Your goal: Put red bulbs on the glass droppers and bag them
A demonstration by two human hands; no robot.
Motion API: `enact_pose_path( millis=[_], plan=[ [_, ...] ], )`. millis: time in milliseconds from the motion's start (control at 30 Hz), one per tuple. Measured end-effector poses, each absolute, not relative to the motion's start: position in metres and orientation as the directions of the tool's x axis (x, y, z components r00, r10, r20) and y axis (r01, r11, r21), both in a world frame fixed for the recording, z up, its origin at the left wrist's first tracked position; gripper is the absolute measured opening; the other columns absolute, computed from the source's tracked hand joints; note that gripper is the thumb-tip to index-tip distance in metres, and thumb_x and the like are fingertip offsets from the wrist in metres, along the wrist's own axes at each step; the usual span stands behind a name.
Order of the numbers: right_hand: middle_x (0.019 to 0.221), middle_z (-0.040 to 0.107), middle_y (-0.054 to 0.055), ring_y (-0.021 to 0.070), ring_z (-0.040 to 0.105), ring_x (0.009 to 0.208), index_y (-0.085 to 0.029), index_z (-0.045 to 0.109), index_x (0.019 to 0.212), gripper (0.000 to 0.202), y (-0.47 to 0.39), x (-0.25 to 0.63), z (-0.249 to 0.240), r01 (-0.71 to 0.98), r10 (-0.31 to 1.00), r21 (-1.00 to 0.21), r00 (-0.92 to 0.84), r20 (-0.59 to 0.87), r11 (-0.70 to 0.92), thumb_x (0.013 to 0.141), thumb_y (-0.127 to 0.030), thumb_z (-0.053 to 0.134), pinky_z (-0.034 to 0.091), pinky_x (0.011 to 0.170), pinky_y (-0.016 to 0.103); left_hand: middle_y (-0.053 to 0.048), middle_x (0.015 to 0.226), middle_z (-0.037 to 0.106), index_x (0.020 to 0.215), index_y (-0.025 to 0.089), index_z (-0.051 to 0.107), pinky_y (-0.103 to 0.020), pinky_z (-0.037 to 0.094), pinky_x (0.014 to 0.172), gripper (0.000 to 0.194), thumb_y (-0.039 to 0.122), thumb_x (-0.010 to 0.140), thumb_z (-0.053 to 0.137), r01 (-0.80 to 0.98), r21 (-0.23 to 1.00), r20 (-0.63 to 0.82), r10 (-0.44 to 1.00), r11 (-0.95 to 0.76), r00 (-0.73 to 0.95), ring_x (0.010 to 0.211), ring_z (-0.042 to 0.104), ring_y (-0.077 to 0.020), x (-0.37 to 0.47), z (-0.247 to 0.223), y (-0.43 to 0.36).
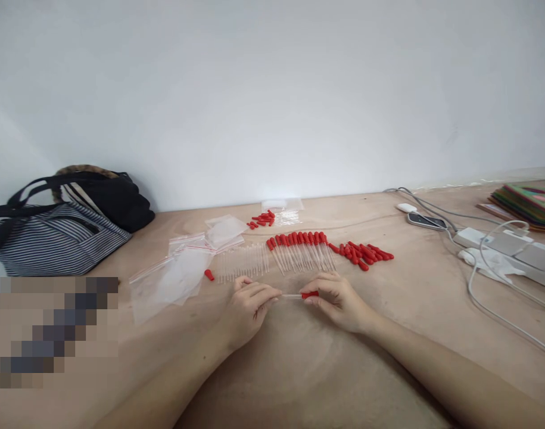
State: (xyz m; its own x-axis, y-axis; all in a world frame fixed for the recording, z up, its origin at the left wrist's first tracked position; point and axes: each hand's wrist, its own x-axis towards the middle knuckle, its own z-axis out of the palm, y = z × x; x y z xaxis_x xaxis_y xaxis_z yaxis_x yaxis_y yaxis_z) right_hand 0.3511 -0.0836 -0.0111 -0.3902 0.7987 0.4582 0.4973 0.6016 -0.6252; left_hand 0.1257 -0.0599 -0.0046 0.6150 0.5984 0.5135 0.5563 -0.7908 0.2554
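Head camera view: your left hand (249,301) pinches one end of a clear tube (291,296) between thumb and fingers, and your right hand (337,298) pinches a red cap (310,294) at the other end. The tube lies level between them, just on your side of the row of capped droppers (301,253). You can't tell from here how deep the tube sits in the cap.

Pushing at a slant could bend or snap the tube, if it is as thin and stiff as it looks; a loose left pinch could let it slide back, leaving the cap half seated.

Left of the row, close beside it, lie the bare tubes (243,263); a knuckle dragged across could roll them out of line. Farther left are a lone cap (209,274) and clear bags (169,280). Touching the row's right end, the heap of caps (364,253) could scatter if your right wrist swings wide. Behind the row are more caps (261,220).
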Motion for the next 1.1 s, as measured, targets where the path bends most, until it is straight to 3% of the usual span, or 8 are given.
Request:
enact_pose_path(
  millis=[167, 467, 1100],
  plan=[
    [0.081, 0.066, 0.002, 0.0145, 0.059, 0.074, -0.022, 0.061, 0.085, 0.012, -0.083, 0.352, -0.013, 0.527, 0.772, -0.565, -0.415, 0.481, 0.635, 0.083, -0.024, 0.049, 0.038, 0.074, 0.033, 0.003, 0.079, 0.070, 0.089, 0.026, 0.062, -0.031, 0.028, 0.075, 0.024, 0.020, 0.087, 0.039, 0.543, 0.214, 0.521, 0.565, -0.812, 0.640, 0.067, 0.062, -0.0097, 0.124, -0.007, -0.058],
    [0.073, 0.066, -0.001, 0.0136, 0.057, 0.070, -0.022, 0.059, 0.079, 0.008, -0.078, 0.349, -0.027, 0.633, 0.775, -0.459, -0.421, 0.472, 0.623, 0.081, -0.025, 0.052, 0.024, 0.090, 0.043, 0.003, 0.073, 0.069, 0.085, 0.024, 0.063, -0.032, 0.026, 0.076, 0.018, 0.021, 0.086, 0.045, 0.541, 0.172, 0.555, 0.535, -0.823, 0.637, 0.063, 0.060, -0.0096, 0.128, -0.020, -0.054],
    [0.068, 0.066, -0.005, 0.0121, 0.056, 0.069, -0.024, 0.061, 0.071, 0.007, -0.074, 0.347, -0.035, 0.552, 0.755, -0.524, -0.388, 0.528, 0.649, 0.076, -0.028, 0.061, 0.019, 0.094, 0.044, 0.003, 0.068, 0.067, 0.081, 0.024, 0.063, -0.035, 0.024, 0.076, 0.015, 0.021, 0.084, 0.049, 0.555, 0.140, 0.628, 0.507, -0.820, 0.591, 0.061, 0.056, -0.0105, 0.132, -0.030, -0.051]
  ],
)
